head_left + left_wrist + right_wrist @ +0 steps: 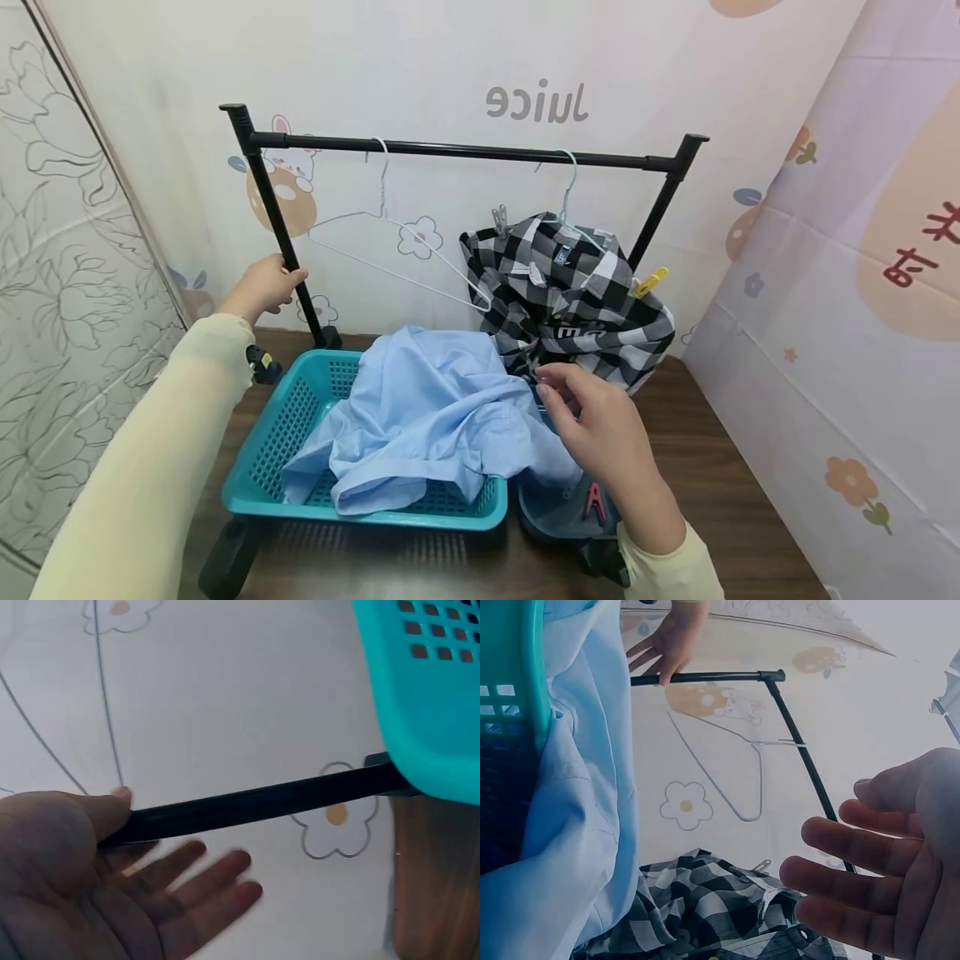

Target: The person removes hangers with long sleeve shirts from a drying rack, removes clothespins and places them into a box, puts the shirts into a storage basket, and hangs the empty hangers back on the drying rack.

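Observation:
My left hand [264, 287] holds the left post of a black clothes rack [465, 150], thumb on one side of it. In the left wrist view the other fingers spread beyond the post [262, 802]. A light blue garment [435, 408] lies crumpled in a teal plastic basket [243, 492] and hangs over its edge. My right hand [600, 425] hovers over the garment's right side, fingers loosely bent, holding nothing. Behind it, a black-and-white checked garment [577, 292] hangs on a light green hanger [573, 179], with a yellow clothespin [649, 282] and a grey clip [499, 218] on it.
A bare white wire hanger [435, 287] hangs on the rack's bar, left of the checked garment. Right of the basket, a darker blue container [555, 521] holds a red clothespin [595, 504]. Everything stands on a brown wooden surface [720, 483] against printed walls.

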A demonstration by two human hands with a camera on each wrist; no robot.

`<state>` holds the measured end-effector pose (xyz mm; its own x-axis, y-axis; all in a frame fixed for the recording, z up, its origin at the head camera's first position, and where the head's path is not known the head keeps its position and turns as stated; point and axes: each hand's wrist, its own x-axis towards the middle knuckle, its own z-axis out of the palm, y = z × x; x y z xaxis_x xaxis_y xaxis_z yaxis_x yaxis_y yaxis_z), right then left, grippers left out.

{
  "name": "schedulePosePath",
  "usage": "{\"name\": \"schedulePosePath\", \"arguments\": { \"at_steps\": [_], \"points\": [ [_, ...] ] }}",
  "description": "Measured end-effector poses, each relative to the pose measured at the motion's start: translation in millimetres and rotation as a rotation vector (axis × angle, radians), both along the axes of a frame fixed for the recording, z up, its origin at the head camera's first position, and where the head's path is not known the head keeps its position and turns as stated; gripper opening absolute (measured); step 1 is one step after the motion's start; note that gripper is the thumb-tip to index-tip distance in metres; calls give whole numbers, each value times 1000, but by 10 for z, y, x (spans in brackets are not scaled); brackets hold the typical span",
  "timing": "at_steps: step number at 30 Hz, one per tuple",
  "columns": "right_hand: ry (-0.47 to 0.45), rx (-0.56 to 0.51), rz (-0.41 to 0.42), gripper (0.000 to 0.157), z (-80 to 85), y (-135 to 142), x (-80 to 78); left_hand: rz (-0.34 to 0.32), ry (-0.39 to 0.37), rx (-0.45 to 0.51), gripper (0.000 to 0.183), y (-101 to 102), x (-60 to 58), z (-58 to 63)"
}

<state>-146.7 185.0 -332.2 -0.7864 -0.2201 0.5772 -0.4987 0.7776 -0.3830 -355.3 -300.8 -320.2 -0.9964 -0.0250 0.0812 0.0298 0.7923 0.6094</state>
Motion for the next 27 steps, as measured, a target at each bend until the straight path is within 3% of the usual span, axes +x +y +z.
{"name": "schedulePosePath", "arguments": {
  "at_steps": [6,10,13,19,27],
  "points": [
    [3,11,-1,23,-1,16,4,126,26,-11,79,29,223,173],
    [-10,13,-14,24,15,29,23,211,71,-29,87,15,437,289],
    [-24,14,-26,25,27,39,39,231,108,-56,90,-4,630,339],
    [-28,10,-58,25,41,55,63,155,151,-60,88,54,1004,285],
    [-100,16,-102,27,67,25,85,-43,102,-84,90,229,1428,84]
  ]
}}
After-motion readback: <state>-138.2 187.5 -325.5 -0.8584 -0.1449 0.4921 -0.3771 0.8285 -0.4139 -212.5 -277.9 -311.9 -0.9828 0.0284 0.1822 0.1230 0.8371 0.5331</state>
